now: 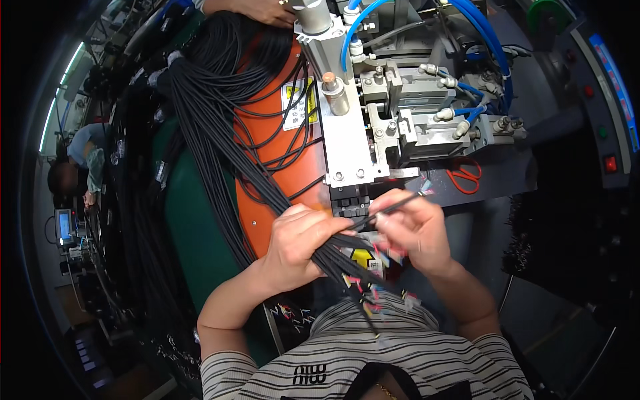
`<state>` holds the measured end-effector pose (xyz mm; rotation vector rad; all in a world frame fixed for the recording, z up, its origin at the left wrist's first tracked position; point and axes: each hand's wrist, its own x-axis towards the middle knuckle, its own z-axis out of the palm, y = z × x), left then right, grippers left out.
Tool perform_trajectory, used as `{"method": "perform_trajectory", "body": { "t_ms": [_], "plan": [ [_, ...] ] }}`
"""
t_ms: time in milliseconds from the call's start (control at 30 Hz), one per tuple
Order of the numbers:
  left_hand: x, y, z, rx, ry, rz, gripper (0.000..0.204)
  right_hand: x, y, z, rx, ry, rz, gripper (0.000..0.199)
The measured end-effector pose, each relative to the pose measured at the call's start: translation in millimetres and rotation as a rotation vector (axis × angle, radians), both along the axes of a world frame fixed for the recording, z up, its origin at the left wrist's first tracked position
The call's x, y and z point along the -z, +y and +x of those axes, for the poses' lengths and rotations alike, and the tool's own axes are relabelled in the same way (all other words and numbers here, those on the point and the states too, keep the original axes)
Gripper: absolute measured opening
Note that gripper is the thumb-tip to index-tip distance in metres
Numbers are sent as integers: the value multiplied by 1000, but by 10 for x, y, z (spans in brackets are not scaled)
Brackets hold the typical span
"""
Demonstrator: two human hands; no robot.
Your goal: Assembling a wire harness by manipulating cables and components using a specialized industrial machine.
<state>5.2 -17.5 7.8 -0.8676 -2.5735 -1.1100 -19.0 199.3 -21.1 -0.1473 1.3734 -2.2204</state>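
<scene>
My left hand [298,241] is closed around a thick bundle of black cables [217,143], which runs down from the upper left. Below that hand the cable ends fan out toward my striped shirt, with small coloured wires [363,287] showing at their tips. My right hand [419,233] pinches a single black cable [365,220] near its end, drawn out to the right of the bundle. The right fingers are slightly blurred. Just beyond both hands stands a metal pneumatic machine [347,150] with blue air hoses [493,50].
Red-handled scissors [465,177] lie right of the machine. An orange plate [267,130] and green surface [190,200] lie under the cables. A control panel [610,107] stands at the right. Another person's hand [267,10] is at the top; another person [90,150] is far left.
</scene>
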Motion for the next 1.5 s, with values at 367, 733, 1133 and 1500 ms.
{"method": "perform_trajectory", "body": {
  "t_ms": [367, 733, 1133, 1500],
  "plan": [
    [13, 73, -3, -39, 9, -160, 35, 45, -45, 99, 137, 95, 55, 17],
    [144, 165, -23, 29, 260, -209, 44, 79, 71, -63, -77, -12, 132, 8],
    [120, 105, -84, 40, -16, 6, 32, 28, 45, -71, -79, -151, -109, 17],
    [55, -13, -212, 237, -390, 194, 30, 52, 62, -148, -91, 152, 12, 15]
  ]
}}
